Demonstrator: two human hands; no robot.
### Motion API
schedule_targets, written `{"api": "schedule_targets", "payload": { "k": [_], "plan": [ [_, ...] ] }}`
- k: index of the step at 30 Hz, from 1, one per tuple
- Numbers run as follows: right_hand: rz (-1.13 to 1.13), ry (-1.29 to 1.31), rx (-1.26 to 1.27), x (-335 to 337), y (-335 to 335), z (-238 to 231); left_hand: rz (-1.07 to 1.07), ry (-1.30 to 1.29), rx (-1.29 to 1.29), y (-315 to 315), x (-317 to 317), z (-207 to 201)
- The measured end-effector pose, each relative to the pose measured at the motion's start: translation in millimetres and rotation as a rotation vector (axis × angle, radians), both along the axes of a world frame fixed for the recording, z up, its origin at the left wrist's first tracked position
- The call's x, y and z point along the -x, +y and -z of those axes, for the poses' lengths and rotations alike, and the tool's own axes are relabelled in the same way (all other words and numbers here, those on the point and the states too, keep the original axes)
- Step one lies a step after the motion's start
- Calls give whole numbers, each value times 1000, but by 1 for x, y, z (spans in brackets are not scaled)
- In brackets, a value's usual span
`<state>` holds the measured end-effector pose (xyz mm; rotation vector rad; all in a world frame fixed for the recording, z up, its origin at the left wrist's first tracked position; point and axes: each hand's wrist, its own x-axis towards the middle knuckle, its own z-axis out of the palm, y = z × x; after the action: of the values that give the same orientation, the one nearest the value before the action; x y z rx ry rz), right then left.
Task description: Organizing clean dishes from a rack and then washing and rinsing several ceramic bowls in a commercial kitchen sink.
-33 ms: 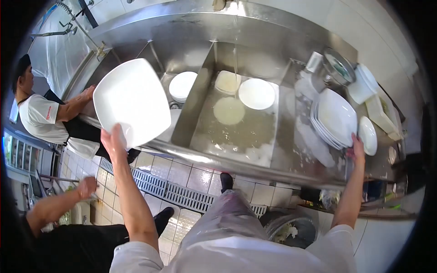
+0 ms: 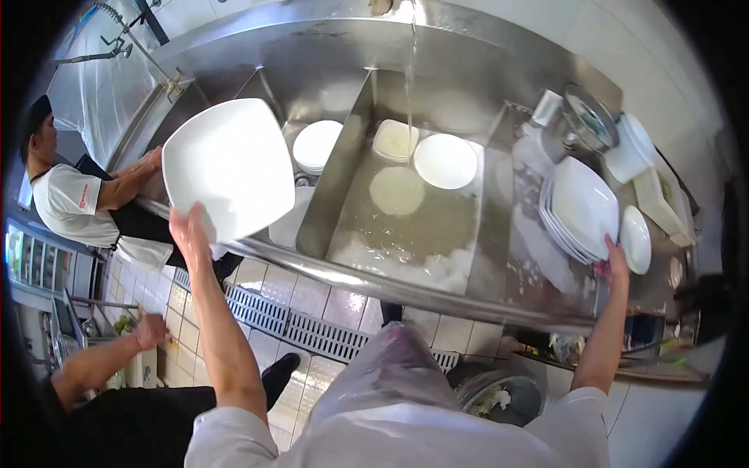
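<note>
My left hand (image 2: 192,232) grips the near edge of a large white square plate (image 2: 228,164), raised and tilted above the left basin. On the right-hand drainboard, my right hand (image 2: 614,261) is closed on the near corner of a stack of white square plates (image 2: 583,199); some fingers are hidden under the rim. A white oval dish (image 2: 636,240) lies just beside that hand. In the middle basin, a white round plate (image 2: 445,161) and a pale square dish (image 2: 394,140) sit in cloudy, sudsy water. Another round plate (image 2: 396,190) shows through it.
Water (image 2: 411,86) runs into the middle basin (image 2: 324,183). White round plates (image 2: 317,146) are stacked in the basin left of it. A metal bowl (image 2: 589,118) and white tubs (image 2: 630,148) stand far right. One co-worker (image 2: 66,195) and another person's arm (image 2: 109,355) are at left; a bin (image 2: 519,398) is below.
The view has shifted slightly, so the sink and dishes appear a little further right. Both hands keep the same holds. The other person's arm at lower left has moved slightly.
</note>
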<state>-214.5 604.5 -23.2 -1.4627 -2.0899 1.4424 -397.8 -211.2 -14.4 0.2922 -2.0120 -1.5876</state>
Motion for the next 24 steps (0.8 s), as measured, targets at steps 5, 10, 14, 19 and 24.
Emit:
{"api": "schedule_targets", "payload": {
  "k": [5, 10, 14, 19, 24],
  "plan": [
    [-96, -167, -66, 48, 42, 15, -233, -551, 1181, -4, 182, 32],
    [76, -87, -99, 87, 1, 3, 114, -805, 1345, -11, 276, 131],
    [190, 118, -102, 82, 13, -6, 248, -915, 1157, -50, 297, 232],
    [193, 124, -528, 90, -14, -37, 362, -956, 793, -103, 300, 330],
    [346, 398, -588, 112, -133, -72, 465, -999, 623, -85, 294, 389]
  ]
}}
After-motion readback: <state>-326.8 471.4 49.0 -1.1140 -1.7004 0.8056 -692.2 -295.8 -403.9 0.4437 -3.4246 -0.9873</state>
